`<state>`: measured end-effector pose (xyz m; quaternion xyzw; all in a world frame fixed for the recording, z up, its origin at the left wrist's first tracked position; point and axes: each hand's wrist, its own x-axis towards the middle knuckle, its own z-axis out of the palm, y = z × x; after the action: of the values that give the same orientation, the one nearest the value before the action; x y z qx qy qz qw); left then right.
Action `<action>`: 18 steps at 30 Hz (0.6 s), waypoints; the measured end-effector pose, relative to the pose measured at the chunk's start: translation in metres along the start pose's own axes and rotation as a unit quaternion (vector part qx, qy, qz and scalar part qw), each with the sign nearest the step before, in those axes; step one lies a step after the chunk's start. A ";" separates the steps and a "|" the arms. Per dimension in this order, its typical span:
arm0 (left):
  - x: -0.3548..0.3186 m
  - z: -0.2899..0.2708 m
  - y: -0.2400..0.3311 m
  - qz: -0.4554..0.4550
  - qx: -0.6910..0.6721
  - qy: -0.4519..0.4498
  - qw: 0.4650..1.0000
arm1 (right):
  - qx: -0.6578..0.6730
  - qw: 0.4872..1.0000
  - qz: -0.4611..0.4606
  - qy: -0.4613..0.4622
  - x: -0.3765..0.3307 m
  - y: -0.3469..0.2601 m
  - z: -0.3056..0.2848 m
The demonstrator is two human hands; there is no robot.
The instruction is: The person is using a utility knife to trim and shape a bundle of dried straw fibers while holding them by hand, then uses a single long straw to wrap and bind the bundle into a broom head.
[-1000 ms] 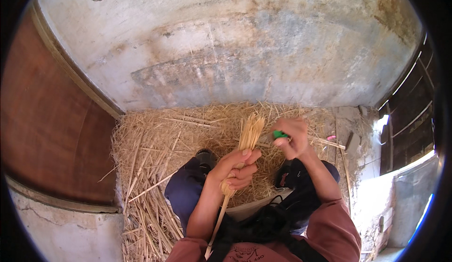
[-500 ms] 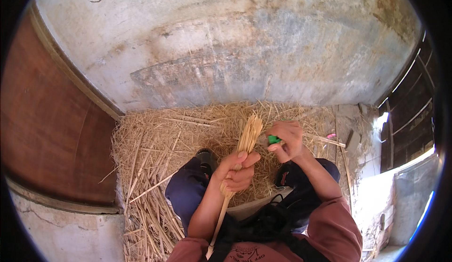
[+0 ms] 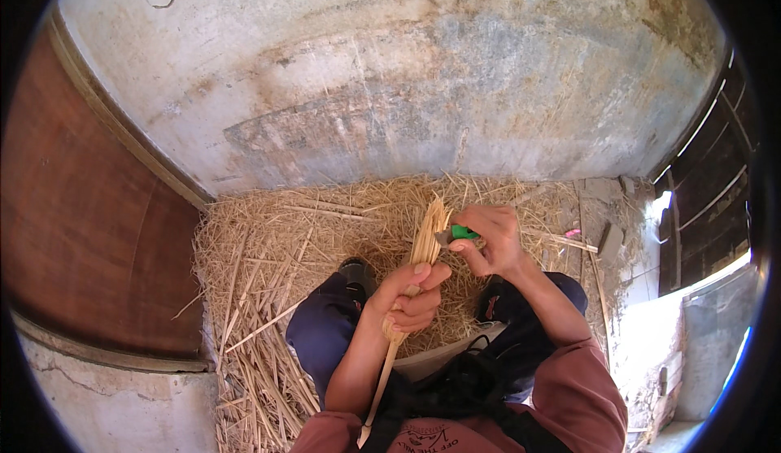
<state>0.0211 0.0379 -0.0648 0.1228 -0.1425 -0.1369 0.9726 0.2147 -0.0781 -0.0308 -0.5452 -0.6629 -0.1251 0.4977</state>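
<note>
My left hand [image 3: 411,298] is wrapped round a bundle of pale split straw-like strips [image 3: 428,237]. The frayed upper end stands above my fist, and a long thin end slants down toward my lap. Close to the right side of the bundle, my right hand [image 3: 495,240] grips a small knife [image 3: 464,232] with a green handle. Its short grey blade points left, at the bundle's edge; whether it touches the strips I cannot tell.
Loose straw and shavings [image 3: 301,217] cover the floor, with long split sticks [image 3: 260,380] heaped at lower left. A stained wall [image 3: 390,87] rises ahead, and a brown panel [image 3: 106,209] stands at left. A grey block [image 3: 610,243] lies on the right.
My right hand has turned and shifted slightly left, so the knife's blade now shows beside the bundle. My left hand and the bundle have hardly moved.
</note>
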 end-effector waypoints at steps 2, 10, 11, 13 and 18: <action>-0.001 0.007 -0.004 -0.011 0.029 0.031 0.999 | 0.008 0.999 0.028 0.028 -0.001 0.004 0.001; 0.002 0.019 -0.001 -0.010 0.111 0.115 0.987 | 0.003 0.993 0.044 0.108 0.003 0.016 -0.035; 0.001 0.020 0.001 -0.006 0.114 0.121 0.986 | 0.005 0.997 -0.002 0.078 0.003 0.014 -0.033; 0.001 0.017 0.003 -0.005 0.114 0.118 0.986 | 0.004 0.998 -0.062 0.027 0.004 0.005 -0.025; 0.000 0.013 0.000 -0.008 0.102 0.107 0.989 | -0.028 0.998 -0.045 -0.034 0.003 -0.001 -0.015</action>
<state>0.0171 0.0356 -0.0523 0.2359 -0.0503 -0.1153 0.9636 0.2218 -0.0873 -0.0207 -0.5321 -0.6999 -0.1472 0.4532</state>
